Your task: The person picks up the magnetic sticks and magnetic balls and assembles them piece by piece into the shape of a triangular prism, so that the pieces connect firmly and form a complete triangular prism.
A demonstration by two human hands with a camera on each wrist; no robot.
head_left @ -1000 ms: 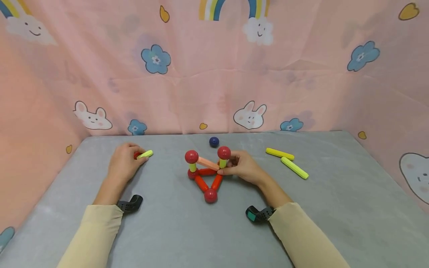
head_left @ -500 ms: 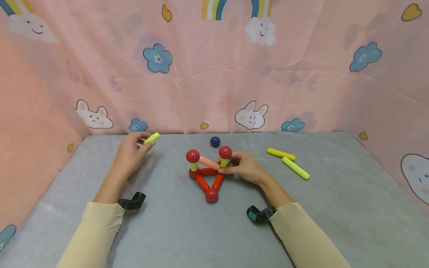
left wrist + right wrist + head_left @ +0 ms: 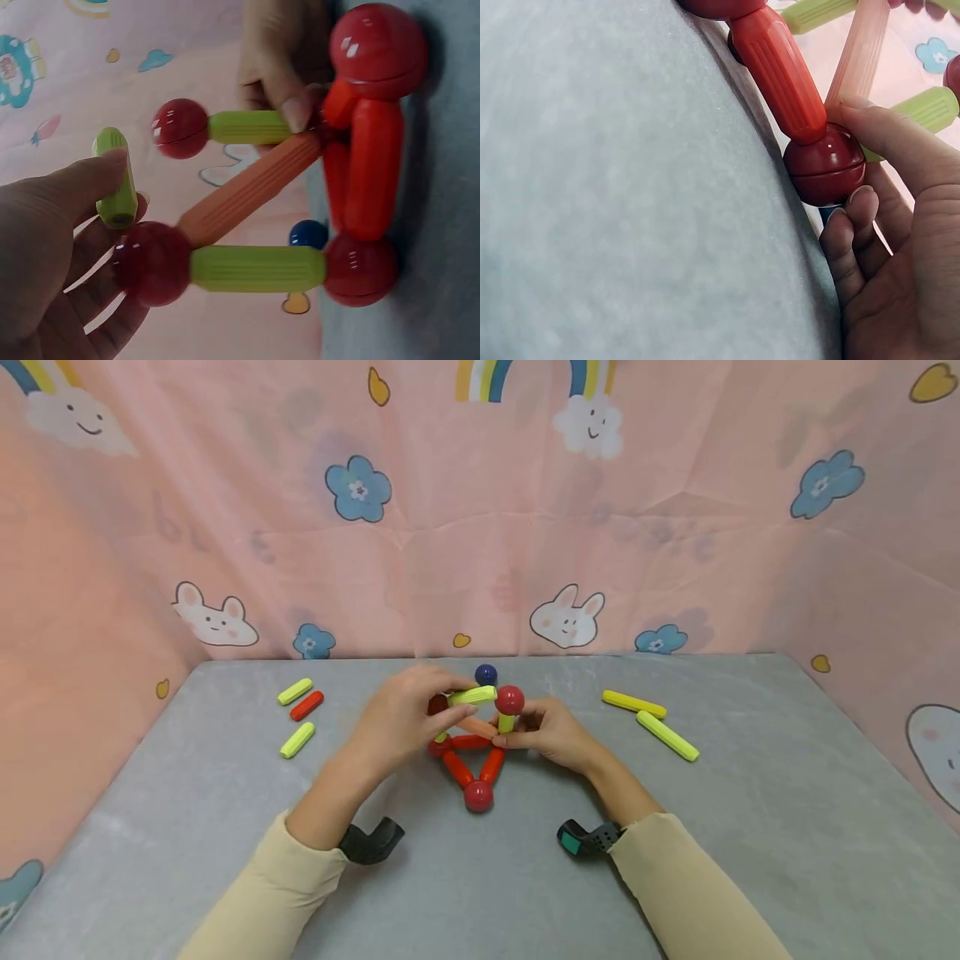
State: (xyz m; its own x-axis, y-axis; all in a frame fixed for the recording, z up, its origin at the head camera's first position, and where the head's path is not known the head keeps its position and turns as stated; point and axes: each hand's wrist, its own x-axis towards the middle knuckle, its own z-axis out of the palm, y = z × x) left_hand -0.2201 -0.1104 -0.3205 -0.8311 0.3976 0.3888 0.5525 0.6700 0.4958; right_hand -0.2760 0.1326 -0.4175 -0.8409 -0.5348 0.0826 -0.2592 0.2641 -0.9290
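Observation:
A rod-and-ball structure [image 3: 472,752] stands mid-table: a flat triangle of red rods [image 3: 371,172] with red balls at its corners, two upright yellow-green posts topped by red balls [image 3: 509,699], and a slanted orange rod [image 3: 247,187]. My left hand [image 3: 401,718] pinches a short yellow-green rod [image 3: 474,696] [image 3: 114,176] level between the two top balls. My right hand [image 3: 547,735] pinches the right corner ball [image 3: 825,165] where the right post [image 3: 922,112] stands.
On the grey table [image 3: 750,827] two yellow-green rods [image 3: 296,691] and a short red rod [image 3: 307,705] lie at the left. Two long yellow rods [image 3: 666,735] lie at the right. A dark blue ball [image 3: 486,674] sits behind the structure. Pink patterned cloth [image 3: 465,527] walls three sides.
My left hand lifted a yellow-green rod from the left pile and carried it right to the structure's top. The rods it covered now show. My right hand stayed put.

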